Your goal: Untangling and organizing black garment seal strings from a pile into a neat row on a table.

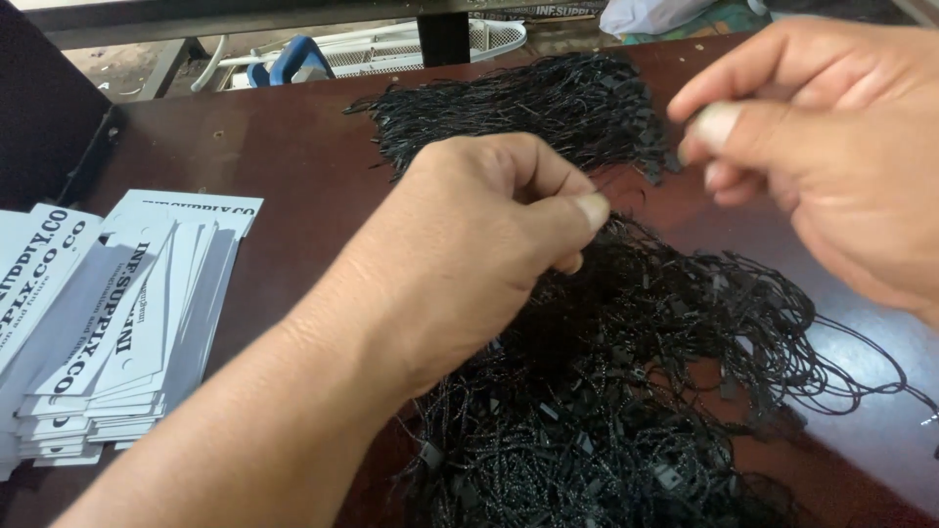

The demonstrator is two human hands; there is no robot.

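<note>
Pinching a thin black string between thumb and forefinger, the left hand [479,254] hovers over the tangled heap of black strings [606,391] — a heap running off the bottom edge. The right hand [831,147], blurred, pinches something small near the neater bundle [548,103]. Stacked white tags [117,323] lie well apart at the left, with bare brown surface [293,166] between.

Fanned stack of white card tags [127,323] with black lettering sits at left on dark brown table [293,166]. Black panel [44,98] stands at far left edge. Behind table: white wire rack [411,44] with blue handle [293,59], black post [443,37], pale bag [650,15] at top right
</note>
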